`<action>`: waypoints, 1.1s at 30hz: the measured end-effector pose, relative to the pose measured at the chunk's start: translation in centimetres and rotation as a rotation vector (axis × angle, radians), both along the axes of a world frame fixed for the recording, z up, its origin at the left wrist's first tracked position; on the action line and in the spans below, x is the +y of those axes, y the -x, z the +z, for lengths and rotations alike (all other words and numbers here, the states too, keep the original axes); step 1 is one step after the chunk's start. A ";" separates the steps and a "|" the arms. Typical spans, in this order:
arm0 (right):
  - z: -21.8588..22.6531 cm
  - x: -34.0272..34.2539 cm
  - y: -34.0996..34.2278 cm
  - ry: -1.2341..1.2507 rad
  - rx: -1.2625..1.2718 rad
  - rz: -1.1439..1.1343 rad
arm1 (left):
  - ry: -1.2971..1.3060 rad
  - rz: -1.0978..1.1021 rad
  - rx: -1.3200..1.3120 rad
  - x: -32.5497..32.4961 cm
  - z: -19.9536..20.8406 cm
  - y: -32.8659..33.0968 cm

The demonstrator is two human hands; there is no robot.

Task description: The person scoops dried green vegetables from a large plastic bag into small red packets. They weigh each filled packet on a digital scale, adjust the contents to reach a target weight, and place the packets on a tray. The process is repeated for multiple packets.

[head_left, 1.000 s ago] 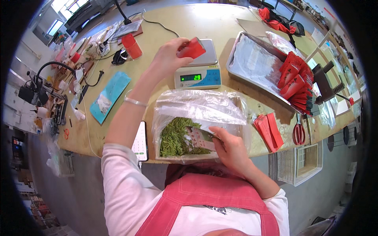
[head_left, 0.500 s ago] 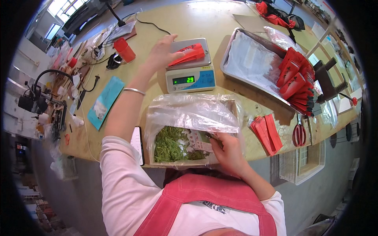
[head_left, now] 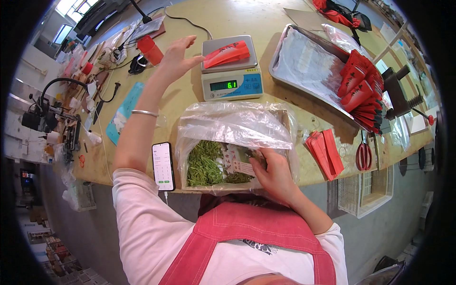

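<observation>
My left hand (head_left: 176, 59) is open beside the electronic scale, fingers stretched apart and nothing in them. On the scale's metal pan (head_left: 242, 65) lies a flat red packet (head_left: 227, 53). The scale's body (head_left: 232, 85) has a lit green display. Close to me is a box lined with clear plastic (head_left: 237, 124), holding dry green tea leaves (head_left: 205, 164). Inside it, my right hand (head_left: 271, 171) closes on the end of a printed pale piece of card (head_left: 235, 160), which rests over the leaves. The fingertips are partly hidden.
A metal tray (head_left: 304, 61) at the right holds many filled red packets (head_left: 356, 88). Flat red packets (head_left: 325, 154) and scissors (head_left: 364, 156) lie near the right edge. A phone (head_left: 163, 166), a teal pouch (head_left: 126, 114) and a red cup (head_left: 150, 50) are at the left. A sealing machine (head_left: 396, 92) stands far right.
My left hand has come away from the red packet, moving left, and the packet stays on the pan. The lit reading has changed. My right hand remains in the box.
</observation>
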State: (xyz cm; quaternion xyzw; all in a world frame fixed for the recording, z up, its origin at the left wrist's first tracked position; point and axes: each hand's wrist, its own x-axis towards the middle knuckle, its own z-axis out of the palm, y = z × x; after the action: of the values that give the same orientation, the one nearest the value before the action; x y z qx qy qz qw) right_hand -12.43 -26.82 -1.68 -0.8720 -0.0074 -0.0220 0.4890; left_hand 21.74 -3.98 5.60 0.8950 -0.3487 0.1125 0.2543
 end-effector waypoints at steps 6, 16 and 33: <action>5.4 -0.6 1.4 0.301 -0.345 0.050 | -0.067 -0.076 -0.016 -5.0 -2.5 -0.6; 4.9 -12.0 -6.9 -0.018 -0.142 -0.162 | -0.058 -0.118 -0.016 -9.4 -5.3 -2.9; -2.7 -15.1 -16.9 0.394 -0.144 -0.225 | 0.488 -0.094 0.191 -2.3 -1.9 2.8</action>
State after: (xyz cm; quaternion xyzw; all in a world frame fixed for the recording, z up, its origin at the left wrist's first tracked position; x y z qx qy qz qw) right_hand 4.44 -41.88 -4.38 -0.9421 0.0509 -0.1365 0.3022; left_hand 18.96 -6.30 3.73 0.7967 -0.3270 0.0963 0.4991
